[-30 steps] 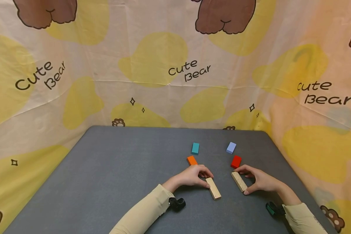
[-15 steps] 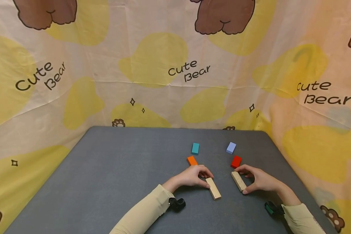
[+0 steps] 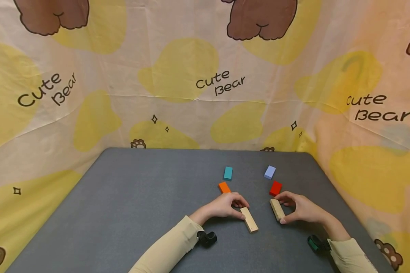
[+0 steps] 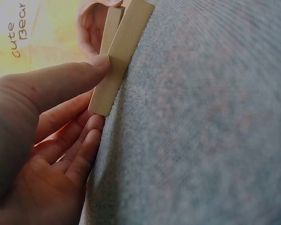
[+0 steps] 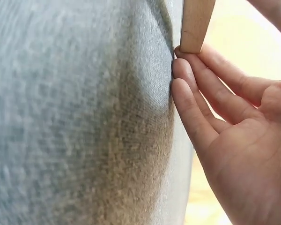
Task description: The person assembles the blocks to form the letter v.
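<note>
In the head view my left hand (image 3: pixel 223 205) pinches the far end of a plain wooden block (image 3: pixel 249 220) lying on the grey table. The left wrist view shows the thumb on this block's face and the fingers behind it. To the right, my right hand (image 3: pixel 305 209) holds a second wooden block (image 3: pixel 277 210) between thumb and fingertips, one at either end. Only part of that block (image 5: pixel 195 26) appears in the right wrist view, with fingertips at its end. A gap separates the two blocks in the head view.
An orange block (image 3: pixel 224 187) lies just behind my left hand, partly covered by it. A red block (image 3: pixel 275 188) is close beyond my right fingertips. Farther back are a teal block (image 3: pixel 228 173) and a light blue block (image 3: pixel 270 172). A printed cloth (image 3: pixel 177 76) surrounds the table.
My right hand has shifted slightly left and turned its wooden block a little; its thumb end has moved left and away from me. The left hand and its block stay still.
</note>
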`<action>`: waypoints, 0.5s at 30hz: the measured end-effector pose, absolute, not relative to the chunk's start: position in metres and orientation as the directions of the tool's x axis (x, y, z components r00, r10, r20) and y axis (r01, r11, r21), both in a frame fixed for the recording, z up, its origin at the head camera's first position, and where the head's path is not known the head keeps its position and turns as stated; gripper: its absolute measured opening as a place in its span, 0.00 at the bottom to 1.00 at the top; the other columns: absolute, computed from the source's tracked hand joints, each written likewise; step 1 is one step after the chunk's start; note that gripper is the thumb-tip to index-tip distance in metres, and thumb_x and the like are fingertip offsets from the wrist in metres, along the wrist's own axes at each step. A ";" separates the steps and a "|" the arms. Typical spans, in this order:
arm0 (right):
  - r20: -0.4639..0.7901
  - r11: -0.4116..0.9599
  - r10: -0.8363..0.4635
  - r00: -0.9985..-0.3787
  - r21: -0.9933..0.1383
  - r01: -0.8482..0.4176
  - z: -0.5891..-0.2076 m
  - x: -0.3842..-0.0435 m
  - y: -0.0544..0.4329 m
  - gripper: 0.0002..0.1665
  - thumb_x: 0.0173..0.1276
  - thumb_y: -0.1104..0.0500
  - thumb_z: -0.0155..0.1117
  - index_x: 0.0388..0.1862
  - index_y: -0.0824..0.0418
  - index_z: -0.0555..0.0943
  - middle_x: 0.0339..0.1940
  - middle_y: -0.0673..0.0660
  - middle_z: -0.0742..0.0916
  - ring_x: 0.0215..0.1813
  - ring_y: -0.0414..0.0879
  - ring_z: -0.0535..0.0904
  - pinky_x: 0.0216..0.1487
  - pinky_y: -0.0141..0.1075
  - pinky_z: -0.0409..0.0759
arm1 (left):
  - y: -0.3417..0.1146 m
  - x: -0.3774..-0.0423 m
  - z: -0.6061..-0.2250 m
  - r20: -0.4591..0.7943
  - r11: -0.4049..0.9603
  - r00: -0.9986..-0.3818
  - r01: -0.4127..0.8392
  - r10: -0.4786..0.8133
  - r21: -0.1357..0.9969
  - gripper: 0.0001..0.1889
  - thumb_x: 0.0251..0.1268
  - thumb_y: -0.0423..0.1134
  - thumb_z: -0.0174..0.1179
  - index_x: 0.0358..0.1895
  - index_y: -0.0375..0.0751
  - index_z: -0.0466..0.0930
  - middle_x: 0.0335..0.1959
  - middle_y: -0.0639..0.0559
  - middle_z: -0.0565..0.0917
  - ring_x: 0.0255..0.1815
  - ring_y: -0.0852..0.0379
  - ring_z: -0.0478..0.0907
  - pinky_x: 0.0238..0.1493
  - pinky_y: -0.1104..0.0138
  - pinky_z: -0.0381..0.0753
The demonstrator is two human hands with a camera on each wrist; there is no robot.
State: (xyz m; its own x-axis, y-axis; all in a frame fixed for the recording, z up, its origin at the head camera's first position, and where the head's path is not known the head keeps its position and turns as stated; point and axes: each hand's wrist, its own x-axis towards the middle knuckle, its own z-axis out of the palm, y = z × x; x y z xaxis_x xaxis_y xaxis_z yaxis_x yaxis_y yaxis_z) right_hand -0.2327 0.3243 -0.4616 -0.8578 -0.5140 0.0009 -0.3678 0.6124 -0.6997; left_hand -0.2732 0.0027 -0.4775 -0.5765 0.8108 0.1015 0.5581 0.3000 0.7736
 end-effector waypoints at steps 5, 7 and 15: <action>0.002 0.629 -0.490 -0.872 -0.691 -0.355 -0.460 -0.231 0.321 0.36 0.50 0.50 0.77 0.56 0.58 0.73 0.53 0.55 0.80 0.51 0.33 0.76 0.54 0.27 0.76 | 0.003 -0.273 -0.478 0.102 0.298 -0.576 0.556 0.811 0.776 0.19 0.53 0.40 0.70 0.50 0.45 0.82 0.44 0.57 0.81 0.43 0.68 0.75 0.48 0.77 0.75; 0.002 0.630 -0.485 -0.874 -0.693 -0.352 -0.460 -0.230 0.320 0.35 0.51 0.51 0.76 0.56 0.59 0.73 0.52 0.55 0.80 0.51 0.35 0.77 0.53 0.28 0.76 | 0.003 -0.273 -0.479 0.101 0.295 -0.576 0.552 0.811 0.780 0.19 0.53 0.40 0.70 0.50 0.45 0.82 0.44 0.57 0.80 0.43 0.68 0.75 0.48 0.77 0.75; 0.010 0.614 -0.470 -0.882 -0.714 -0.336 -0.459 -0.228 0.313 0.35 0.50 0.52 0.76 0.54 0.61 0.72 0.51 0.55 0.80 0.50 0.38 0.76 0.53 0.28 0.76 | 0.003 -0.272 -0.478 0.100 0.294 -0.581 0.543 0.808 0.787 0.19 0.53 0.40 0.70 0.50 0.45 0.82 0.45 0.56 0.81 0.43 0.68 0.75 0.49 0.77 0.75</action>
State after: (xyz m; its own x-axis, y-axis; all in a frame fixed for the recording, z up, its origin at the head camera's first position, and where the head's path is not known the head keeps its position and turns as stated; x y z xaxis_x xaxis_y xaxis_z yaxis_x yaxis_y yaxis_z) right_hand -0.2278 0.3128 -0.4594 -0.8824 -0.4704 0.0104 -0.3357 0.6140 -0.7143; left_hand -0.2723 0.0029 -0.4783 -0.5812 0.8076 0.0996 0.5430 0.2938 0.7866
